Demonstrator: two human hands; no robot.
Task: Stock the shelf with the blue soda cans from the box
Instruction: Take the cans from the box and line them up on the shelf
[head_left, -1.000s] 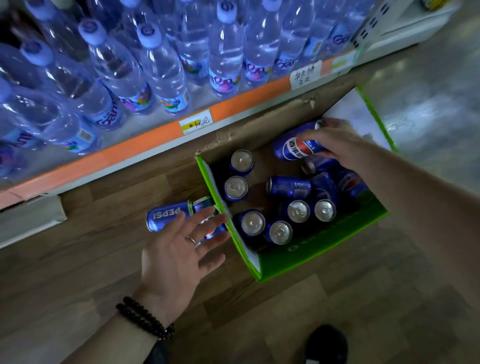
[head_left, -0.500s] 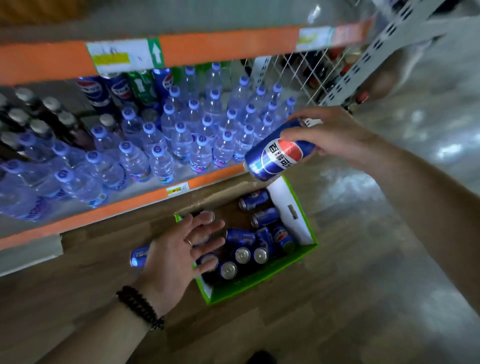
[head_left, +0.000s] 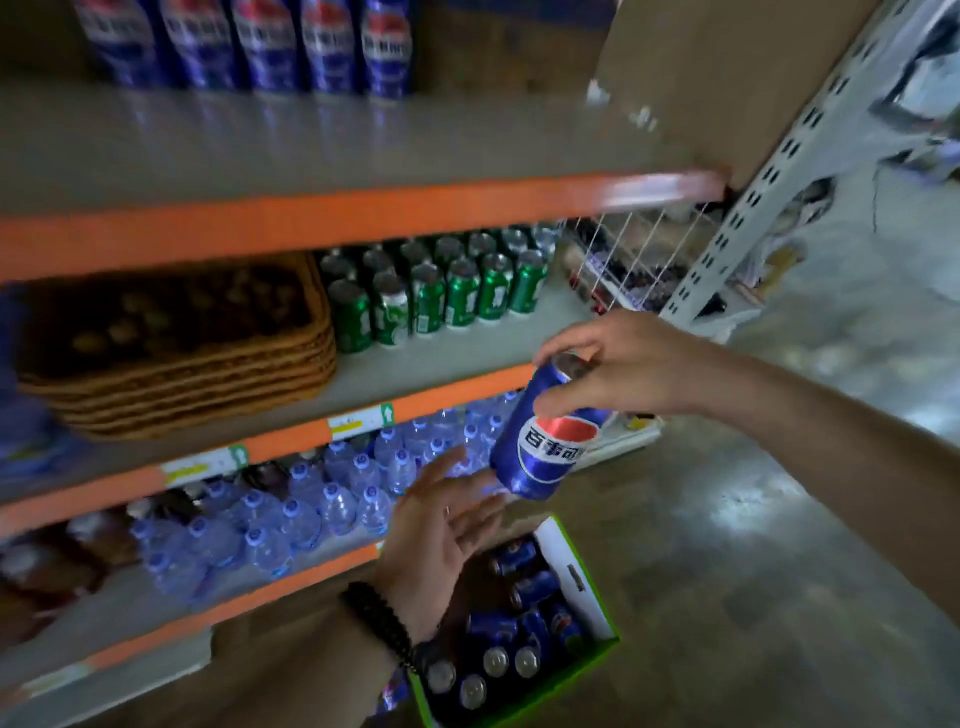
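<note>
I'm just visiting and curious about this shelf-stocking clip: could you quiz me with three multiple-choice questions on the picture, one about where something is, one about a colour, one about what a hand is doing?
1. Where do the green cans stand?
A. On the floor
B. On the shelf right of the wicker basket
C. Inside the box

2. What colour is the can being lifted?
A. Blue
B. Green
C. Orange

3. What is the left hand doing?
A. Gripping a bottle
B. Holding the box
C. Open, fingers spread beneath the can

Answers: 1 B, they line up beside the basket on the middle shelf. 2 A, the right hand grips a blue can by its top. 3 C, its fingers are straight and hold nothing.
</note>
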